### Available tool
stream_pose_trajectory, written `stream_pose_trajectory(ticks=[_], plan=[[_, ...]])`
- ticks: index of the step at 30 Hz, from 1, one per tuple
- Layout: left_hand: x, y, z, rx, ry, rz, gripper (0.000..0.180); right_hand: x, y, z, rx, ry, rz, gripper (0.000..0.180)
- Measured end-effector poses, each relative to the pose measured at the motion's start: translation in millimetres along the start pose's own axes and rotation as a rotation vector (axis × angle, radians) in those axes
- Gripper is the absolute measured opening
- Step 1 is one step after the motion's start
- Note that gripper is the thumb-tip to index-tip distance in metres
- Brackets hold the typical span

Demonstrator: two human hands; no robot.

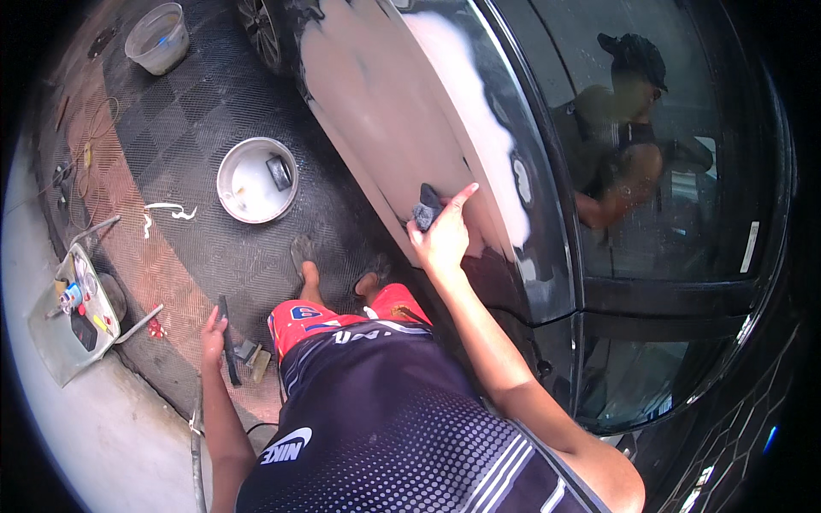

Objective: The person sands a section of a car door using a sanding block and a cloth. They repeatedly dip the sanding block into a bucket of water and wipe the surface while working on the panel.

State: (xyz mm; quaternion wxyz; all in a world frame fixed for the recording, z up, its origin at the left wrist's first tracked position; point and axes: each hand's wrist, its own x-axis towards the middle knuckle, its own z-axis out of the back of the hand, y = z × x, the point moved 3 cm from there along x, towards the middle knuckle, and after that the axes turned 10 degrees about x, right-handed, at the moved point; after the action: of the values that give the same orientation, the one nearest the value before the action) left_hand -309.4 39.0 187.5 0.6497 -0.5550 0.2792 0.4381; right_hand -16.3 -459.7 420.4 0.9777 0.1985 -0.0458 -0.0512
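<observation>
Sanding pad sits under right hand against car panel; left hand grips dark tool.

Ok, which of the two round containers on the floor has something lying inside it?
The shallow white metal basin nearer the person's feet; a dark rectangular block lies in it. The pale plastic bucket farther off looks empty.

right arm stretches forward and up, right hand raised with palm pressed flat and index finger extended. left arm hangs down at the side, left hand fingers loosely curled.
</observation>
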Motion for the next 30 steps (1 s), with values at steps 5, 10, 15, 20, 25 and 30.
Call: stream_pose_trajectory(ticks=[5, 10, 15, 20, 25, 30], plan=[[-6, 13, 32, 0.070, -0.089, 0.020, 0.055, -16, 1, 14, 0.039, 0.016, -0.022, 0.142], [-11, 25, 40, 0.104, -0.089, 0.069, 0.055, -40, -14, 32, -0.010, -0.061, -0.018, 0.139], [-9, 35, 32, 0.099, -0.091, 0.008, 0.056, -64, -37, 41, -0.017, -0.033, -0.084, 0.137], [-18, 28, 5, 0.066, -0.156, -0.019, 0.057, -89, -55, 55, 0.003, -0.080, -0.068, 0.136], [-30, 16, -11, 0.003, -0.187, -0.054, 0.058, -110, -81, 67, 0.002, -0.066, -0.086, 0.134], [-56, 14, -20, -0.162, -0.277, -0.191, 0.058, -125, -99, 83, 0.097, -0.058, 0.021, 0.128]])
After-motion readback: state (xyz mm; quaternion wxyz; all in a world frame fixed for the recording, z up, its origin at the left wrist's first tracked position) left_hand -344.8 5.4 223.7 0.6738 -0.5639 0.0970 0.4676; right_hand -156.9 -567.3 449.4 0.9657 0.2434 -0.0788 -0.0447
